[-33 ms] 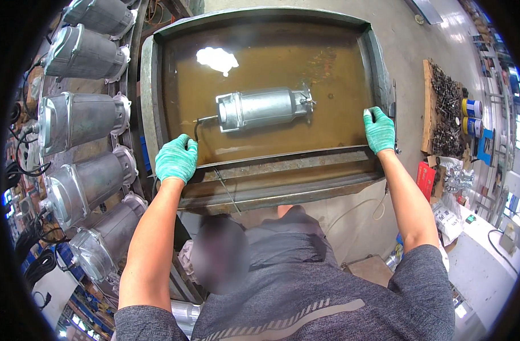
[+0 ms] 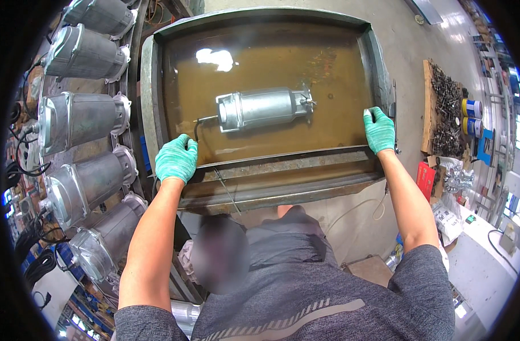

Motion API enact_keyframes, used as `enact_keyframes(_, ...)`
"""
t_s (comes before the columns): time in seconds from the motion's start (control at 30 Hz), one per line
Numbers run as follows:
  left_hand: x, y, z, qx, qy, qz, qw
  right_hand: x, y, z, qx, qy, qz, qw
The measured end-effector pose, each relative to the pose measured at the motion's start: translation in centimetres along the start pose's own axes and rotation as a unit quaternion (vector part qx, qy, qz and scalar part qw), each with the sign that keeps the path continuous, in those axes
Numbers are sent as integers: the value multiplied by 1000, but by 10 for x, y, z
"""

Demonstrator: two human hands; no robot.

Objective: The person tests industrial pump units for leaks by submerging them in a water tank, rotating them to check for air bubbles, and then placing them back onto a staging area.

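Note:
A silver metal submersible pump (image 2: 264,109) lies on its side in the brownish water of a large rectangular metal tank (image 2: 379,65). A black cable (image 2: 196,129) comes from its left end and drops into the water. My left hand (image 2: 177,159), in a green knit glove, is closed around the tank's rim at the near left corner. At the right wall, my right hand (image 2: 380,131), gloved the same way, is closed on the rim there. Neither hand touches the pump. The fingers on the outer sides of the rim are partly hidden.
Several similar silver pumps (image 2: 83,122) with black cables stand in a row on a metal rack at left. To the right are a tray of dark metal parts (image 2: 446,111), two cans (image 2: 471,117), a red box (image 2: 425,181) and a white table (image 2: 484,256). A hose (image 2: 356,210) lies below the tank.
My hands, the pump and the tank hold their places. Only the bright reflection on the water has shifted slightly in shape.

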State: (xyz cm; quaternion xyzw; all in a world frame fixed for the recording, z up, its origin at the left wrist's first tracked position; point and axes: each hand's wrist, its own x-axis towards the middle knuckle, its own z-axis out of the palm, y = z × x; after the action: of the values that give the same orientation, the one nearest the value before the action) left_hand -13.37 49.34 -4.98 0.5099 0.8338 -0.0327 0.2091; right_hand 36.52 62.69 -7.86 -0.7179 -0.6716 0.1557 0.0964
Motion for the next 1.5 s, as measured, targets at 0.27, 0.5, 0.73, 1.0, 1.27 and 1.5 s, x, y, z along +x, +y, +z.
enact_keyframes(0.27, 0, 2, -2, -2, -5, -4, 1000, 0, 1, 0, -4, 2, -2, 1000)
enact_keyframes(0.5, 0, 1, -1, 9, -9, -5, 1000, -1, -2, -1, 1, 1, -3, 1000)
enact_keyframes(0.73, -1, 2, -3, 10, -8, -1, 1000, 0, 0, 0, -1, 0, -2, 1000)
enact_keyframes(1.0, 0, 1, -1, 14, -10, -1, 1000, 0, 1, 0, -1, 3, -5, 1000)
enact_keyframes(1.27, 0, 0, -1, 14, -8, 1, 1000, 0, 3, 2, -4, 3, -7, 1000)
enact_keyframes(1.5, 0, 1, -2, 17, -16, -4, 1000, 1, 2, 1, -3, -2, -4, 1000)
